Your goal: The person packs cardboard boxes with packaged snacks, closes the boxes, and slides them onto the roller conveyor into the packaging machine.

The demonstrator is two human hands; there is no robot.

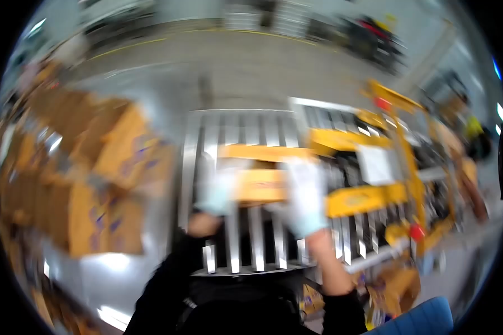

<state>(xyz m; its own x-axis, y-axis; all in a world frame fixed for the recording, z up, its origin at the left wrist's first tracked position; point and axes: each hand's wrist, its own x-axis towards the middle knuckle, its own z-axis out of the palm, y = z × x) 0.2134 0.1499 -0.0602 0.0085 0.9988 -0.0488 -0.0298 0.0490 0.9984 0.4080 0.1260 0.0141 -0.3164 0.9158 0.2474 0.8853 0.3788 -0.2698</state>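
Head view: the box (261,186) sits mid-frame over the rollers (256,234), its long axis running left to right, across theirs; blur hides which end is its front. It lies between the gloved left hand (221,187) and right hand (304,192), one at each end, touching; I cannot tell whether the fingers grip. Stacked cartons (126,151) fill the left of the frame.
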